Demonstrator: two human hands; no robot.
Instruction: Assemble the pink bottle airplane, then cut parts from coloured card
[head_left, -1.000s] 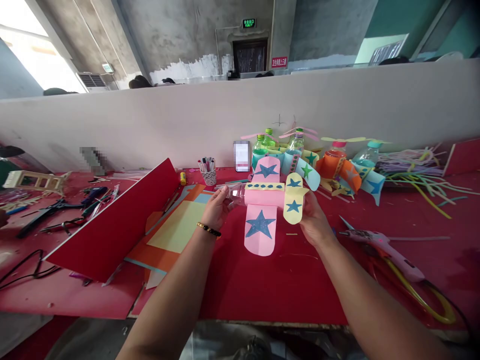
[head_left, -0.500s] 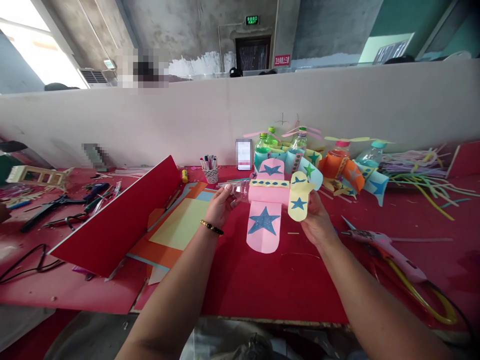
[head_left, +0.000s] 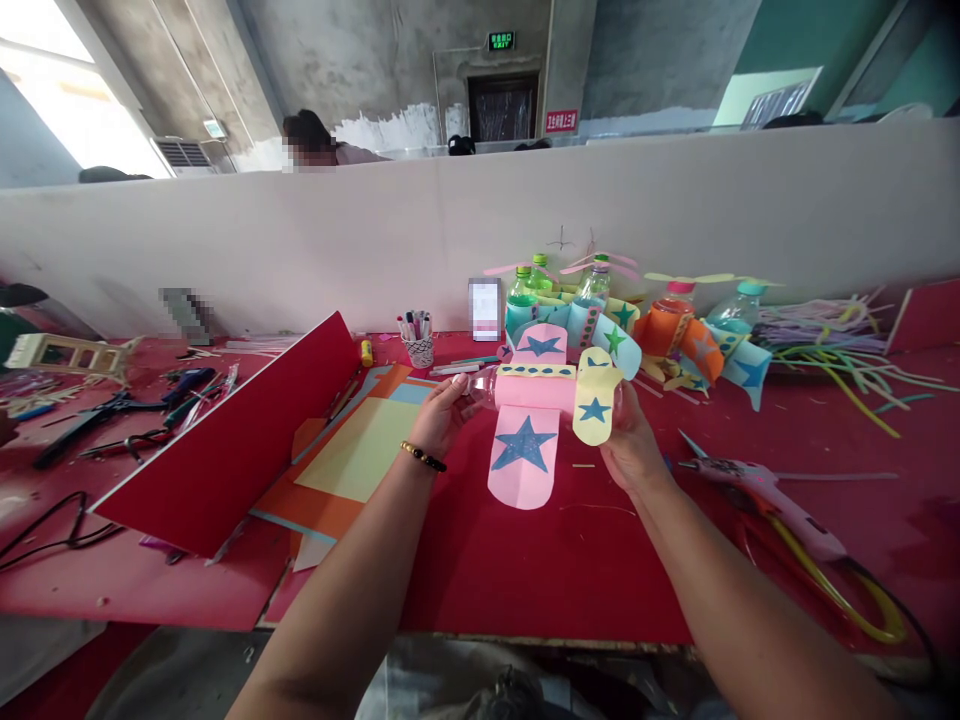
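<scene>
While both hands hold bottle plane (head_left: pixel 536 400) | right fingers hidden behind tail

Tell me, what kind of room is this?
Probably a craft workshop. Both hands hold a bottle airplane with paper wings, more bottle planes stand behind it, and a glue gun and coloured paper sheets lie on the red table.

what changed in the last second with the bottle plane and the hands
Little changed. The bottle plane tilted slightly, its yellow tail rolling toward the camera. The left hand kept hold of the neck end, and the right hand the tail end. The glue gun and red board stayed put.
</scene>
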